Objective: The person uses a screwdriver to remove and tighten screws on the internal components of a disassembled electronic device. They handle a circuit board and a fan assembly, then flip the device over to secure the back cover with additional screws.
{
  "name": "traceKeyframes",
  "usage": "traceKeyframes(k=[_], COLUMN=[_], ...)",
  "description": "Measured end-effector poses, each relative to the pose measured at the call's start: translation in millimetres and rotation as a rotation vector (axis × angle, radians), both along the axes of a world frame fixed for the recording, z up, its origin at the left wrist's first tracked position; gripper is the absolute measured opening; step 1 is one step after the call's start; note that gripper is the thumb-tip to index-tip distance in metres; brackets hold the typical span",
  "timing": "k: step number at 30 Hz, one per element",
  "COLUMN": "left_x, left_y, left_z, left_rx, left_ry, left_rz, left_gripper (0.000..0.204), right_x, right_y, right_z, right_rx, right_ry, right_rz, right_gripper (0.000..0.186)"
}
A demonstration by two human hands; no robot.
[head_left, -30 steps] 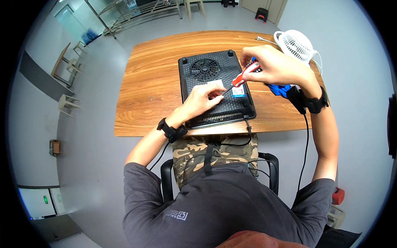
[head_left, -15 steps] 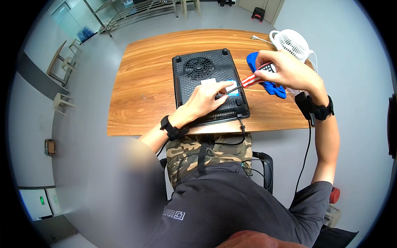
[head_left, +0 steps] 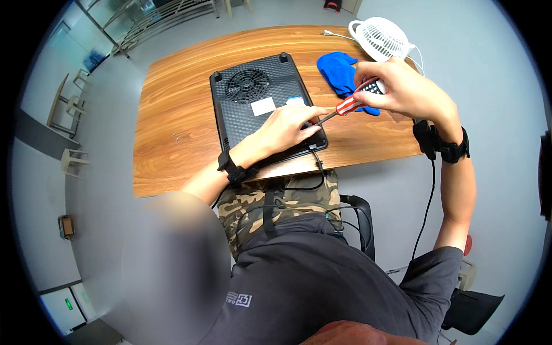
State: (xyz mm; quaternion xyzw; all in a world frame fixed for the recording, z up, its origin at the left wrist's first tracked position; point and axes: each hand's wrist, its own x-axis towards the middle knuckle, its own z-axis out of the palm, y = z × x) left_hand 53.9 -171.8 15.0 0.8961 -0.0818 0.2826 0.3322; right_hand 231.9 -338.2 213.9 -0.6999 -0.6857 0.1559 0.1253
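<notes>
A black induction cooker (head_left: 236,106) lies upside down on the wooden table, its round fan grille and small feet facing up. My right hand (head_left: 397,92) is wrapped around the red-and-white striped, starred handle of a screwdriver (head_left: 347,106), held tilted. Its metal shaft slants down to the left, toward the cooker's near right corner. There my left hand (head_left: 287,127) rests on the casing, with thumb and forefinger around the shaft near its tip. Those fingers hide the tip and whatever it touches. On the casing, a white label (head_left: 263,106) and a partly covered blue-and-white label (head_left: 295,102) show.
Blue cloth (head_left: 338,72) lies right of the cooker, partly behind my right hand. A white fan (head_left: 379,39) with its cord is at the far right table corner. The cooker's black cord (head_left: 319,162) hangs over the near edge. Tiny pieces (head_left: 176,137) lie on the left.
Both hands and the screwdriver have moved closer to the cooker's near right corner. More of the white label is uncovered. The whole view has shifted, with the table now further up and left.
</notes>
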Motion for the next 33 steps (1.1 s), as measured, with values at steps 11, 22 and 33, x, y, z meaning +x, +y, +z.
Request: traceKeyframes(k=[11,22,33], left_x=[13.4,7.2,7.5], left_y=[-15.4,4.3,10.2], left_z=[0.4,-9.2,-27.1], left_rx=[-0.007,0.199,0.364], left_ry=[0.028,0.231,0.437], left_rz=[-0.025,-0.003,-0.035], left_gripper=[0.045,0.060,0.061], right_x=[6.1,17.8,-0.9], right_y=[-17.2,-22.5,0.2], right_z=[-4.3,-20.7,-42.4], right_rx=[0.037,0.100,-0.062], right_ry=[0.052,-0.097,-0.223], right_rz=[-0.043,0.015,0.052], right_gripper=[0.021,0.027,0.038])
